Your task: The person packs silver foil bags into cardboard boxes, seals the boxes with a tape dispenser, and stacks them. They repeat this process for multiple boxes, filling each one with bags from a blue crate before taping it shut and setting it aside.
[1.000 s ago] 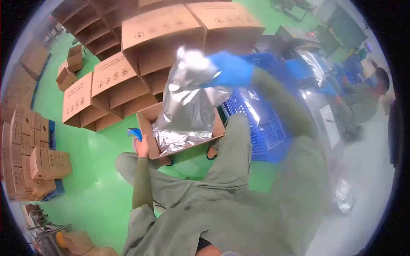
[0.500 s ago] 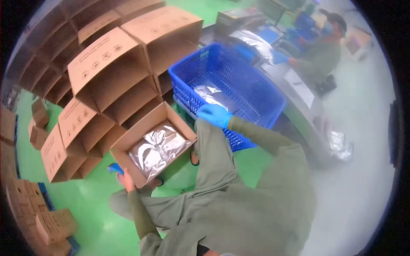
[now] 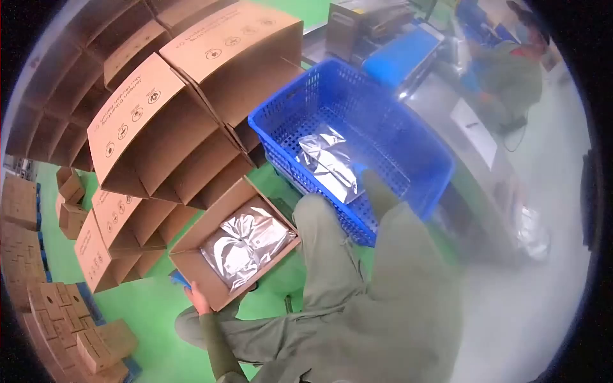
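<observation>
My left hand (image 3: 198,299) is closed on the near left corner of an open cardboard box (image 3: 220,299). Something blue (image 3: 179,278) shows at its fingers. Inside the box lies a shiny silver foil bag (image 3: 246,246), filling much of its bottom. My right hand (image 3: 359,172), in a blue glove, reaches down into a blue plastic basket (image 3: 424,150). It is right at the edge of another silver foil bag (image 3: 329,163) in there. Its fingers are mostly hidden behind my sleeve and smeared, so I cannot tell whether they grip the bag.
Open cardboard boxes (image 3: 143,121) are stacked on their sides at the left. More cartons (image 3: 60,313) stand on pallets at the lower left. Right of the basket runs a metal table (image 3: 440,105) with a paper sheet (image 3: 474,131). A co-worker (image 3: 511,83) sits beyond it.
My right hand has gone from the basket's near rim down into it, beside the foil bag. My left hand still holds the box. The view has shifted, and the co-worker's hands have left the table's foil.
</observation>
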`<state>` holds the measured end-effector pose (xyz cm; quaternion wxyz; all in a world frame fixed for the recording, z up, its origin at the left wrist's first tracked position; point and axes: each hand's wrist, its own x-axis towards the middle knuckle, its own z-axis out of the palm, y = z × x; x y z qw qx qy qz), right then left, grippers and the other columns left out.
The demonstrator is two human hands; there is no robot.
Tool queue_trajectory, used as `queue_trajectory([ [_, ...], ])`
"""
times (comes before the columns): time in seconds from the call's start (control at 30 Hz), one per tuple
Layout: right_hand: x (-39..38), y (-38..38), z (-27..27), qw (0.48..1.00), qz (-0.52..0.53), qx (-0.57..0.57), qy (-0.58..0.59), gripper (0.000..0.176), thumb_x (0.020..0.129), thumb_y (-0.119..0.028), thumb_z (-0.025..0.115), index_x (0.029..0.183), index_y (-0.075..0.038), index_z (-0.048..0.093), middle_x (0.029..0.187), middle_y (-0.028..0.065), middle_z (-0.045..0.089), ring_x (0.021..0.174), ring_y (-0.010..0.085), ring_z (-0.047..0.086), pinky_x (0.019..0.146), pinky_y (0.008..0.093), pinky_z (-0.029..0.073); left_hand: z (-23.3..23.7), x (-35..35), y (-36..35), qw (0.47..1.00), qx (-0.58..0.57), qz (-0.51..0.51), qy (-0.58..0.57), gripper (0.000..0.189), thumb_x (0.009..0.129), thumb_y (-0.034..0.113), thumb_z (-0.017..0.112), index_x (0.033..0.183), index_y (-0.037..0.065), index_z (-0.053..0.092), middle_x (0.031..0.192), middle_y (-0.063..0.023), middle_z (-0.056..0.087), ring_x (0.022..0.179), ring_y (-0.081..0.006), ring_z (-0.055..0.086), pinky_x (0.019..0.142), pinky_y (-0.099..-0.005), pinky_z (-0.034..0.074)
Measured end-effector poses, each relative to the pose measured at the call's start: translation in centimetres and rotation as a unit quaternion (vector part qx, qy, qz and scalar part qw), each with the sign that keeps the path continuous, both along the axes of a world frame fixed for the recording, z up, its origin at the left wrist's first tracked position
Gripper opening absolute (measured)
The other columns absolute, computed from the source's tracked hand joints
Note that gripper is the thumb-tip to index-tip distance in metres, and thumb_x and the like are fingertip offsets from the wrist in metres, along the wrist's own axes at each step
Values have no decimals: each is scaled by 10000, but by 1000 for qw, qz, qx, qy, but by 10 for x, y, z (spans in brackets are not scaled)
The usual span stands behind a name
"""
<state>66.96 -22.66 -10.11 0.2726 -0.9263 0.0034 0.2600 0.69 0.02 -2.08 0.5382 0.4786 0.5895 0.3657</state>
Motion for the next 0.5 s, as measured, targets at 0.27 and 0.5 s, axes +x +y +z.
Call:
queue_trajectory([
  [0.27, 27, 16, 128, 979, 123, 46, -158, 603, 696, -476, 739, 1027, 20, 643, 920, 147, 678, 807, 229, 654, 683, 353, 538, 0, 0, -1, 1000, 22, 2, 18, 446, 904, 219, 531, 1242, -54, 431, 1173, -144, 535, 1028, -251, 527, 887, -363, 434],
  [0.5, 39, 35, 209, 859, 362, -137, -337, 457, 717, -284, 724, 1017, 49, 632, 905, 212, 668, 769, 304, 648, 721, 362, 509, -56, -11, 20, 974, 185, 29, 125, 363, 821, 210, 648, 1024, -78, 560, 956, -151, 594, 898, -259, 554, 828, -393, 431],
])
